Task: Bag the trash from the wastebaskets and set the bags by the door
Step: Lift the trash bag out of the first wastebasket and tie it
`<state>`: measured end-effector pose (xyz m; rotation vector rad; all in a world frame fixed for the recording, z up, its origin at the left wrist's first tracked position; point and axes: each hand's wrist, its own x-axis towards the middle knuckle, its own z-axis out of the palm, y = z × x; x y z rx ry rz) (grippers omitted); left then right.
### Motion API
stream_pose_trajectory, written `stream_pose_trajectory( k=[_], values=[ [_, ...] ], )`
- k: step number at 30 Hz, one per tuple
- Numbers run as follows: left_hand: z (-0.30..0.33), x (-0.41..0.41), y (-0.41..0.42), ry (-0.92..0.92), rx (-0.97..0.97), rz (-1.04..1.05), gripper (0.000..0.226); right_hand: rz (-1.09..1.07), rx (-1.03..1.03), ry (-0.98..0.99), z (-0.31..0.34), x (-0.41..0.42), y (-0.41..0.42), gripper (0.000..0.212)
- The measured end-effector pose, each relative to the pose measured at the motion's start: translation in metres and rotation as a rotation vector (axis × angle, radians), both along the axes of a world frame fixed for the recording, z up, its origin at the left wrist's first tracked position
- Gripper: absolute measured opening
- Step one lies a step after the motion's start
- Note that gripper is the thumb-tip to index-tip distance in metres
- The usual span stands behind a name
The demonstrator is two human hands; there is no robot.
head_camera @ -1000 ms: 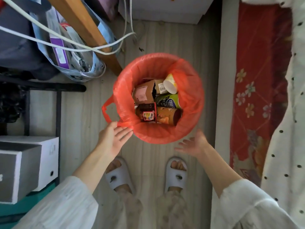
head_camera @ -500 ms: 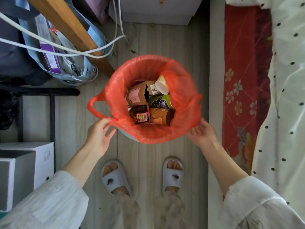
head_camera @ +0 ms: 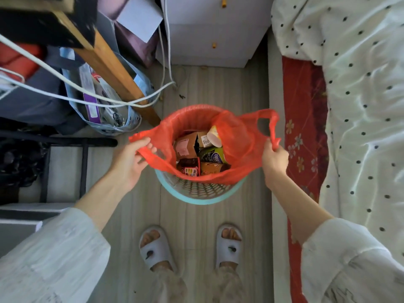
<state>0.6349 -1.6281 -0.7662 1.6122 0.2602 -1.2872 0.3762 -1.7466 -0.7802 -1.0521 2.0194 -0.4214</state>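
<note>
So the red bag (head_camera: 238,147) sits in the teal wastebasket (head_camera: 197,193), trash inside. Left hand (head_camera: 131,160) pinches its left handle, right hand (head_camera: 274,158) grips the right handle, hands spread apart either side. Looks about equally near, so probably a straight-up lift.

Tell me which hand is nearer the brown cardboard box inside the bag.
Left. The left hand grips the bag's edge just left of the brown cardboard box; the right hand pinches the far handle.

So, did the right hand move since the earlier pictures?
Yes. The right hand rose from below the teal mesh wastebasket rim to its right side.
</note>
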Motion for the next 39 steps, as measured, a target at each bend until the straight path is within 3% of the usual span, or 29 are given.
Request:
stream_pose_trajectory(
  k=[3,7,10,12,15,20,25,32,39],
  values=[
    [0.022,-0.001,-0.005,-0.006,-0.01,-0.091,0.008,-0.03,-0.105,-0.165,0.021,0.003,-0.013,0.03],
    [0.041,-0.01,0.001,0.049,0.094,-0.468,0.008,0.03,0.08,-0.378,0.054,0.013,-0.02,0.039],
    [0.056,-0.014,-0.007,0.023,0.096,-0.498,0.012,0.141,0.197,-0.515,0.083,0.025,-0.019,0.047],
    [0.071,-0.021,-0.013,-0.025,0.056,-0.482,0.013,0.179,0.222,-0.591,0.103,0.032,-0.018,0.032],
    [0.104,-0.03,-0.015,-0.056,0.002,-0.491,0.012,0.172,0.128,-0.606,0.139,0.038,-0.023,0.019],
    [0.162,-0.046,-0.01,-0.046,-0.077,-0.502,0.017,0.373,0.044,-0.525,0.207,0.038,-0.014,0.024],
    [0.215,-0.049,-0.012,-0.065,-0.144,-0.449,0.02,0.296,-0.079,-0.588,0.272,0.04,-0.005,0.025],
    [0.284,-0.039,0.007,-0.23,-0.146,-0.471,0.03,0.405,-0.136,-0.575,0.339,0.047,0.025,0.021],
    [0.363,-0.033,0.052,-0.415,-0.234,-0.562,0.022,0.413,-0.247,-0.564,0.406,0.033,0.074,0.02]
  ],
)
